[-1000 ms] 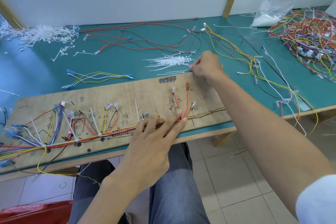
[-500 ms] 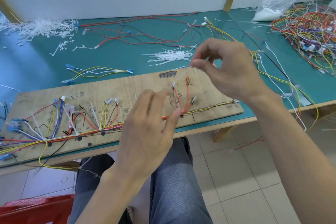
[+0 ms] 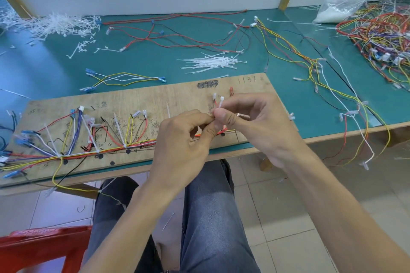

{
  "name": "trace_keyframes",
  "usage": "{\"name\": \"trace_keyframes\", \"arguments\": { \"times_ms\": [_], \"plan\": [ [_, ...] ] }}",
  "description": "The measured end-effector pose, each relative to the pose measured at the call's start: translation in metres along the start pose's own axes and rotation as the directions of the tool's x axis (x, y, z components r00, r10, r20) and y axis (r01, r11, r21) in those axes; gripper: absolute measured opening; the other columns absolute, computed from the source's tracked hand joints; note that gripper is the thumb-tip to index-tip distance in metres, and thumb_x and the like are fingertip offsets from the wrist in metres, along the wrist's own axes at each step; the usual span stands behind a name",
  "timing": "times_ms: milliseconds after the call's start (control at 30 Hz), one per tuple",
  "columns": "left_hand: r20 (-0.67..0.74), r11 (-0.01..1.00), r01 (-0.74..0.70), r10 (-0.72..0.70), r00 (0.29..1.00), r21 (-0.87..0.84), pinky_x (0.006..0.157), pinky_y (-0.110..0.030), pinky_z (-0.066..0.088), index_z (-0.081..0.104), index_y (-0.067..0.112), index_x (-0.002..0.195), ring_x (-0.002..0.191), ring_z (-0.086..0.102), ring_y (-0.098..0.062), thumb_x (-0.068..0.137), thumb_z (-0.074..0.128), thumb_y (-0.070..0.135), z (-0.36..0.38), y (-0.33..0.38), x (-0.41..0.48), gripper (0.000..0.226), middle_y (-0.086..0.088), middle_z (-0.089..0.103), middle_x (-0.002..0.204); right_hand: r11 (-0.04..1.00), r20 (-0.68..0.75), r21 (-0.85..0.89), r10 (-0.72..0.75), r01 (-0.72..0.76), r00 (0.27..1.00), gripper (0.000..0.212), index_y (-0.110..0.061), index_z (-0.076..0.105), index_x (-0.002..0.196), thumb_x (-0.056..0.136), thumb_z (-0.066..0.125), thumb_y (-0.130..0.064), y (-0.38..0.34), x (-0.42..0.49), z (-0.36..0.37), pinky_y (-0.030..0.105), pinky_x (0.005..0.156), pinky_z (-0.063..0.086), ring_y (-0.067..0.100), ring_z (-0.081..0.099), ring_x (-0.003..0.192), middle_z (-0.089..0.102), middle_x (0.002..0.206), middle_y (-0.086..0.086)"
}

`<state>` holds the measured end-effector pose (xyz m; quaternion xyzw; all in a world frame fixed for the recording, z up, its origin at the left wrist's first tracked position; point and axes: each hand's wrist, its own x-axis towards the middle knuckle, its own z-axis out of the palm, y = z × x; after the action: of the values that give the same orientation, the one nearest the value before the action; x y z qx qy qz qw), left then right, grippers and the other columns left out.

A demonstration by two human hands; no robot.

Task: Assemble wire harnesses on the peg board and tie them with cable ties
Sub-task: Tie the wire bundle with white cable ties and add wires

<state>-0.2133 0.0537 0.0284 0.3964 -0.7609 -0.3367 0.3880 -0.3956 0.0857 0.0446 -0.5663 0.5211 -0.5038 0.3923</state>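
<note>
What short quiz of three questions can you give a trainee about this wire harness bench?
1. True or false: the loose pile of white plastic cable ties lies on the brown wooden peg board.
2. The right grip pinches: A a thin white plastic cable tie; B a blue connector; C scissors.
3. Fill in: the tangled heap of coloured wires lies far to the person's ____.
Key: 1 false; 2 A; 3 right.
</note>
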Motion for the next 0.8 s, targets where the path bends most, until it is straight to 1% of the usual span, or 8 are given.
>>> {"name": "trace_keyframes", "arguments": {
  "times_ms": [100, 167, 233, 333, 433, 567, 667, 800],
  "plan": [
    [0.061, 0.979, -0.027, 0.015, 0.998, 0.201, 0.071, -0.033, 0.043, 0.080, 0.032, 0.095, 0.085, 0.052, -0.009, 0.100, 0.063, 0.045, 0.003, -0.006, 0.004, 0.022, 0.014, 0.063, 0.084, 0.995, -0.178, -0.074, -0.072, 0.060, 0.981, 0.009, -0.014, 0.077, 0.090, 0.097, 0.076, -0.020, 0.012, 0.003, 0.000, 0.045, 0.074, 0.056, 0.019, 0.068, 0.075, 0.075, 0.081, 0.000],
    [0.123, 0.928, -0.062, 0.018, 0.992, 0.368, 0.081, -0.037, 0.048, 0.078, 0.030, 0.105, 0.102, 0.050, -0.014, 0.098, 0.068, 0.039, 0.002, -0.013, 0.006, 0.015, 0.015, 0.063, 0.097, 0.988, -0.332, -0.122, -0.129, 0.093, 0.934, 0.013, -0.017, 0.074, 0.089, 0.101, 0.071, -0.022, 0.020, 0.010, -0.003, 0.044, 0.072, 0.056, 0.017, 0.067, 0.073, 0.074, 0.081, -0.002],
    [0.193, 0.865, -0.094, -0.003, 0.981, 0.493, 0.087, -0.038, 0.048, 0.076, 0.028, 0.110, 0.108, 0.046, -0.016, 0.095, 0.071, 0.036, 0.003, -0.018, 0.008, 0.017, 0.014, 0.062, 0.103, 0.978, -0.421, -0.187, -0.167, 0.095, 0.892, 0.015, -0.017, 0.072, 0.090, 0.102, 0.069, -0.024, 0.029, 0.017, -0.004, 0.044, 0.073, 0.057, 0.018, 0.069, 0.076, 0.074, 0.082, -0.003],
    [0.251, 0.799, -0.139, -0.016, 0.968, 0.585, 0.084, -0.038, 0.048, 0.073, 0.026, 0.111, 0.107, 0.045, -0.018, 0.096, 0.070, 0.037, 0.009, -0.021, 0.009, 0.019, 0.011, 0.060, 0.105, 0.959, -0.459, -0.274, -0.195, 0.071, 0.867, 0.014, -0.018, 0.073, 0.092, 0.102, 0.070, -0.027, 0.045, 0.020, 0.006, 0.036, 0.074, 0.056, 0.015, 0.069, 0.078, 0.073, 0.082, -0.007],
    [0.226, 0.767, -0.135, -0.014, 0.974, 0.628, 0.079, -0.036, 0.050, 0.070, 0.024, 0.107, 0.106, 0.044, -0.018, 0.098, 0.067, 0.035, 0.014, -0.022, 0.011, 0.015, 0.009, 0.057, 0.104, 0.946, -0.483, -0.317, -0.226, 0.072, 0.846, 0.015, -0.015, 0.073, 0.094, 0.103, 0.069, -0.026, 0.056, 0.021, 0.009, 0.030, 0.073, 0.054, 0.014, 0.068, 0.078, 0.072, 0.082, -0.008],
    [0.217, 0.731, -0.148, 0.000, 0.976, 0.666, 0.074, -0.031, 0.043, 0.066, 0.023, 0.105, 0.106, 0.044, -0.019, 0.099, 0.066, 0.039, 0.019, -0.022, 0.016, 0.017, 0.007, 0.056, 0.104, 0.944, -0.480, -0.325, -0.219, 0.059, 0.850, 0.015, -0.013, 0.073, 0.096, 0.103, 0.069, -0.026, 0.065, 0.019, 0.010, 0.024, 0.069, 0.051, 0.009, 0.064, 0.070, 0.072, 0.080, -0.009],
    [0.221, 0.731, -0.160, 0.013, 0.975, 0.663, 0.078, -0.033, 0.045, 0.062, 0.022, 0.106, 0.105, 0.045, -0.020, 0.098, 0.067, 0.038, 0.021, -0.023, 0.017, 0.019, 0.005, 0.056, 0.105, 0.948, -0.466, -0.315, -0.202, 0.052, 0.861, 0.015, -0.014, 0.074, 0.098, 0.103, 0.069, -0.027, 0.068, 0.017, 0.013, 0.028, 0.066, 0.052, 0.010, 0.063, 0.069, 0.073, 0.082, -0.009],
    [0.240, 0.716, -0.167, 0.000, 0.971, 0.678, 0.081, -0.034, 0.044, 0.061, 0.019, 0.108, 0.107, 0.044, -0.021, 0.101, 0.063, 0.036, 0.021, -0.024, 0.019, 0.019, 0.002, 0.055, 0.109, 0.945, -0.456, -0.322, -0.206, 0.056, 0.866, 0.013, -0.014, 0.074, 0.099, 0.103, 0.069, -0.026, 0.071, 0.018, 0.011, 0.040, 0.063, 0.054, 0.013, 0.065, 0.070, 0.073, 0.083, -0.007]
  ]
}}
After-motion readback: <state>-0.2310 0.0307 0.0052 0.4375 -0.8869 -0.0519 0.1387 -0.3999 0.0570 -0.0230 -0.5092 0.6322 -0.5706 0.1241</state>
